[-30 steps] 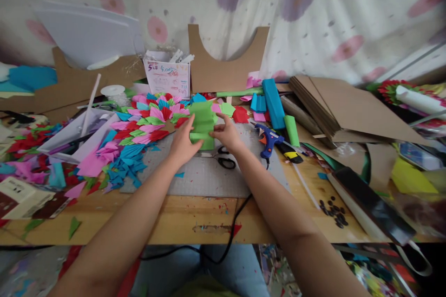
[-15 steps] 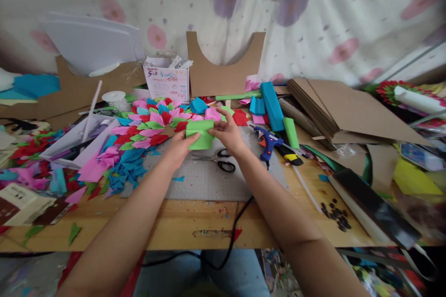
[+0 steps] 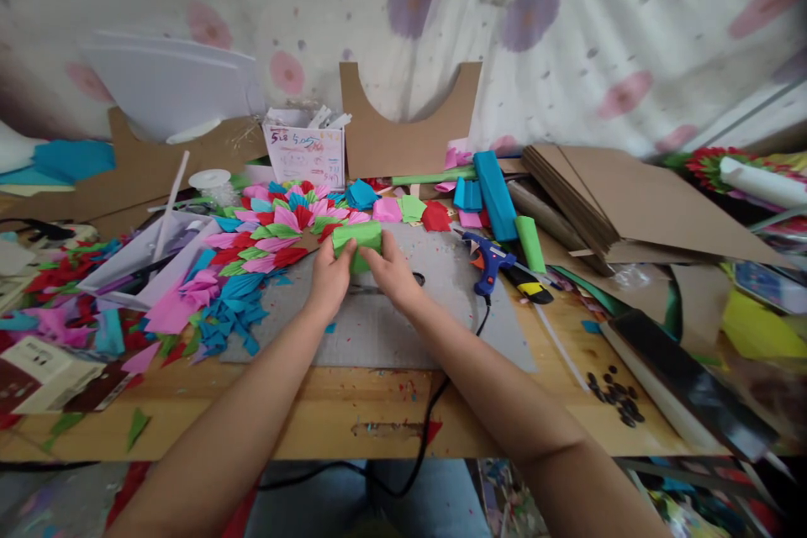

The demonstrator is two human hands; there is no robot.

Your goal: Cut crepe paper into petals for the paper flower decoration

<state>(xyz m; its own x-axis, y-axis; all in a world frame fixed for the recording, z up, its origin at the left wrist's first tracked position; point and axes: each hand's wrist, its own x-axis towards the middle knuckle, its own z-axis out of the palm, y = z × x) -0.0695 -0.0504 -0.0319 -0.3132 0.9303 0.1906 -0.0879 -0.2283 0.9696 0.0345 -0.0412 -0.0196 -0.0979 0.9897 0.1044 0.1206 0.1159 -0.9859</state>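
Observation:
A folded piece of green crepe paper (image 3: 358, 235) is held up between both hands above the grey cutting mat (image 3: 378, 336). My left hand (image 3: 332, 269) grips its left side, thumb on the near face. On its right side, my right hand (image 3: 391, 266) pinches it, with the thumb close to the other thumb. Scissors (image 3: 419, 278) lie on the mat, mostly hidden behind my right hand. Beyond the paper sit small stacks of cut crepe paper in pink (image 3: 387, 209), green (image 3: 412, 208) and red (image 3: 436, 217).
To the right lie a blue glue gun (image 3: 487, 261), a yellow-black cutter (image 3: 530, 286), a blue crepe roll (image 3: 495, 195) and stacked cardboard (image 3: 656, 202). Leftward are colourful paper petals (image 3: 271, 227) and a white tray (image 3: 148, 269). Black discs (image 3: 616, 395) lie near the right edge.
My right hand has moved down and closed on the paper's right side. The green paper has tilted and looks shorter, and the scissors are more covered.

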